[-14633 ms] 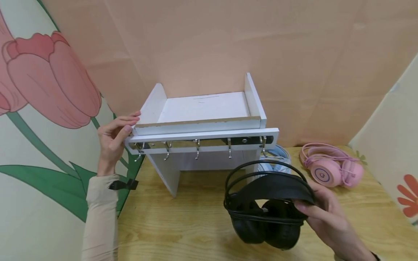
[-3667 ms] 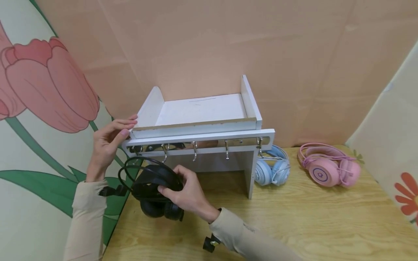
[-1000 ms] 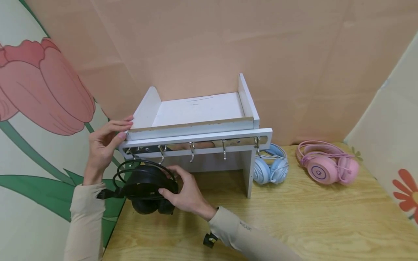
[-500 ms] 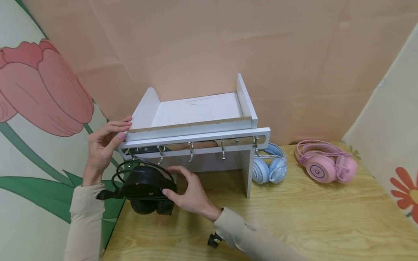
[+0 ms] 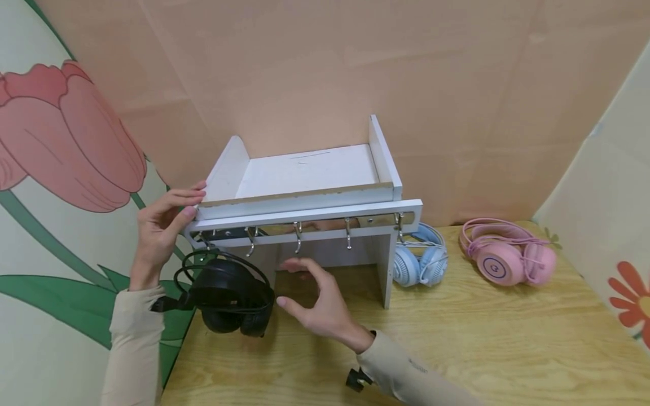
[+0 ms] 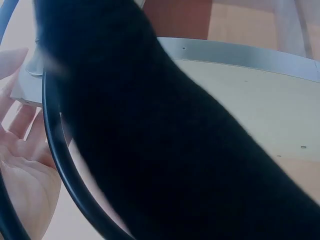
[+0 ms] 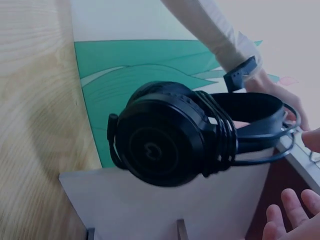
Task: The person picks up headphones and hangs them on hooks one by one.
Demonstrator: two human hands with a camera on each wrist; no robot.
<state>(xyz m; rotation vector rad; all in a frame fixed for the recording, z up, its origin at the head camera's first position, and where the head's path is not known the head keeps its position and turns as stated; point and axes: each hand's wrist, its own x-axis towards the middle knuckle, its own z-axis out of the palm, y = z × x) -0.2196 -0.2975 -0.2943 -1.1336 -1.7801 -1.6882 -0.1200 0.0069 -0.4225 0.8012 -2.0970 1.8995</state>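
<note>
Right hand (image 5: 325, 304) spread wide, holding nothing, just beside the black over-ear headphones (image 5: 231, 285) hanging at the leftmost silver metal hook (image 5: 203, 240); left hand (image 5: 159, 231) grips the white wooden shelf (image 5: 299, 199), fingers round its corner, presumably steadying it!

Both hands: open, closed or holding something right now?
Left hand: holding the white rectangular hook shelf by a corner.
Right hand: open, empty, near black over-ear headphones.

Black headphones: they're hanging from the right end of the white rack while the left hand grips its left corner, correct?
Wrong end: the head view shows the black headphones hanging from the left end of the white rack, while the left hand grips its left corner.
</note>
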